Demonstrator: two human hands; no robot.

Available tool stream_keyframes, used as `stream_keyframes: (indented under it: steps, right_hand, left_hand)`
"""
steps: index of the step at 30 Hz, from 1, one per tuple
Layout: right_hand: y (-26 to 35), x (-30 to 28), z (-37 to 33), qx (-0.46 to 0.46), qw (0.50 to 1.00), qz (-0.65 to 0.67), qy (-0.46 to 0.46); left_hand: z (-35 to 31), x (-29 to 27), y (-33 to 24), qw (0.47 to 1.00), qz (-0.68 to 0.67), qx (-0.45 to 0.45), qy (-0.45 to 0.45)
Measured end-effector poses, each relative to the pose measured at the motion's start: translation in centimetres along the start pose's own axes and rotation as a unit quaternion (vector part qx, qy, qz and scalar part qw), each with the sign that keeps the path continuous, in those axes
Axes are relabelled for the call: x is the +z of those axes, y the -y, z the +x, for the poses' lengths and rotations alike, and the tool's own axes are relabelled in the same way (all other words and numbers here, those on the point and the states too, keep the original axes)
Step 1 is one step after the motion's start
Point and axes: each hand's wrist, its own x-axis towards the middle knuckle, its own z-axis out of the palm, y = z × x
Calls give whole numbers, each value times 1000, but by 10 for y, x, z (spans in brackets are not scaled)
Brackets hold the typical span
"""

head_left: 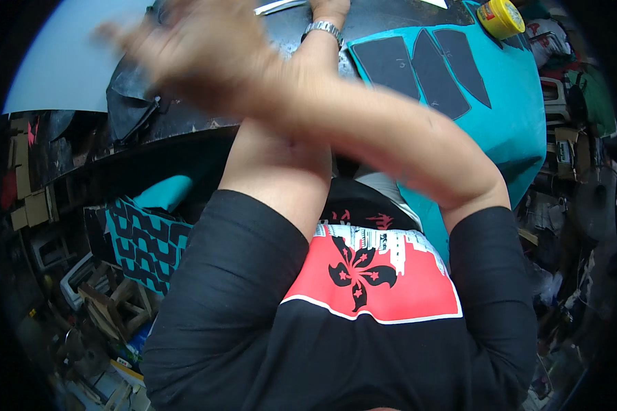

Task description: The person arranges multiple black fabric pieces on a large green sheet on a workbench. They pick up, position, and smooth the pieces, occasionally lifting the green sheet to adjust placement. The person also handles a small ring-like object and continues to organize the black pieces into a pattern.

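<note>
Three dark grey panels point(440, 79) lie flat on a teal sheet point(517, 96) toward the desk's point(190, 118) right edge, side by side perhaps to avoid overlap, with a yellow tub point(503, 18) at the sheet's far corner, maybe as a weight. The right hand point(202, 58) blurs across the left arm point(281, 157), fingers seemingly spread; the left hand point(330, 7), near a white strip point(280, 7), is cut off, and I can't tell what either holds.

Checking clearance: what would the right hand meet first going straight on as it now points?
Likely the pale surface at upper left, though the right hand is blurred and depth unclear: it might pass over.
</note>
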Motion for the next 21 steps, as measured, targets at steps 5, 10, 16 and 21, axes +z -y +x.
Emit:
stream_keyframes:
  steps: [5,10,16,21]
  right_hand:
    - [3,12,-31,-147,969,70,-186]
    - [-106,0,-3,-187,975,-110,-53]
    - [46,12,-25,-6,948,203,-247]
    - [-70,20,-20,-168,973,-5,-156]
  left_hand:
    - [-1,-1,0,1000,6,0,5]
    - [-6,0,-2,1000,6,0,8]
    - [-3,-3,3,1000,9,-6,4]
    - [-5,-4,2,1000,8,-6,5]
